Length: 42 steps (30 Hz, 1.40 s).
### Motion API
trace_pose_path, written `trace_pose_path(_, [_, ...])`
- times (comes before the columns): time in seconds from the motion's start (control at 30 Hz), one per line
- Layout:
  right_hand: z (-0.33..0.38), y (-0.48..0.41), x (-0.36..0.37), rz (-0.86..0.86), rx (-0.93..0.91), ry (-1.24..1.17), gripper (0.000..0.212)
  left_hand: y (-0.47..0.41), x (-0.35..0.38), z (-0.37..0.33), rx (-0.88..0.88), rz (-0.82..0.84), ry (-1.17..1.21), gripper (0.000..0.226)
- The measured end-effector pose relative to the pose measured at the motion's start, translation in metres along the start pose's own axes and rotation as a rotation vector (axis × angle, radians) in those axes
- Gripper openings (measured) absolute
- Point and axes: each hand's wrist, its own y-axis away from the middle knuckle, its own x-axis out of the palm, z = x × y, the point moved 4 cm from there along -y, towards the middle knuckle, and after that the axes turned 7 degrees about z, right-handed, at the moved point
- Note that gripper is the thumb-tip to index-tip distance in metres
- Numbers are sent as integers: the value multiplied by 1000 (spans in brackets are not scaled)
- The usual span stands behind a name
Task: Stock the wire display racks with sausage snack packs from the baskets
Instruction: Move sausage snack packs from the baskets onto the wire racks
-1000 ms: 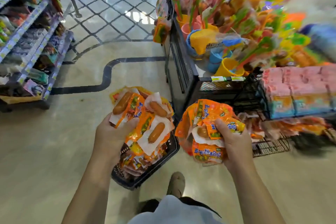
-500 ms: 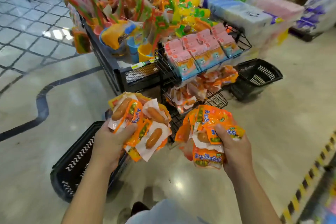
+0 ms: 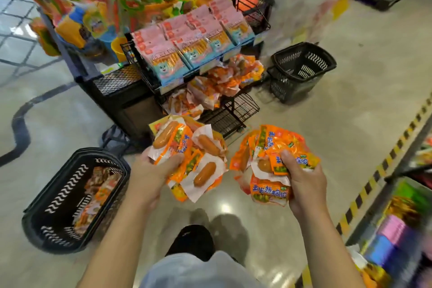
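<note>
The left hand (image 3: pixel 149 172) is gripping a fanned bunch of sausage packs (image 3: pixel 198 163) (3 sausages showing) at centre frame; the right hand (image 3: pixel 305 184) is clutching a 2nd bunch (image 3: pixel 268 189). 2 black baskets are sitting on the glossy shop floor (image 3: pixel 332 147): the lower-left basket (image 3: pixel 59 190) is holding packs, the centre-right basket (image 3: pixel 314 59) is standing beside the wire rack (image 3: pixel 245 106).

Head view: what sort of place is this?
Likely a supermarket aisle: a wire rack holding snack packs, black baskets on the floor, and stocked shelves at right.
</note>
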Motion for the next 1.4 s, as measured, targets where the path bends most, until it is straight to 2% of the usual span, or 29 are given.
trace_pose_path(0.07, [0,-22,0,3,16,5,75,-15,12,3,-15,-10,3,37])
trace_pose_path(0.17, [0,-58,8,15,47,32,85,-46,25,10,-23,-21,48,51])
trace_pose_path(0.27, [7,-96,17,13,60,61,86,-86,36,20,-50,-44,95,54])
trace_pose_path(0.33, [13,-122,23,1,64,82,82,-111,42,28,-80,-47,115,54])
trace_pose_path(0.53, [18,-198,49,24,80,130,45,-180,50,47,-114,-159,165,42])
trace_pose_path(0.63, [5,-237,67,64,113,160,52,-206,51,57,-106,-199,223,58])
trace_pose_path(0.7, [-8,-268,80,104,128,177,58,-226,52,68,-80,-217,276,62])
trace_pose_path(0.77, [-27,-302,94,151,135,189,55,-249,51,84,-52,-253,296,63])
trace_pose_path(0.93, [-79,-385,135,283,142,202,60,-306,42,128,32,-402,326,52])
trace_pose_path(1.07, [-110,-435,168,392,102,173,51,-347,32,146,134,-521,318,44])
trace_pose_path(1.17, [-124,-462,194,462,48,114,59,-373,25,152,208,-587,335,13])
trace_pose_path(1.2, [-126,-469,203,487,31,103,65,-380,23,154,221,-615,354,10])
trace_pose_path(1.33, [-133,-491,237,548,-25,85,59,-408,21,155,202,-644,389,30])
trace_pose_path(1.4, [-134,-501,252,552,-88,138,56,-423,21,156,209,-648,420,32])
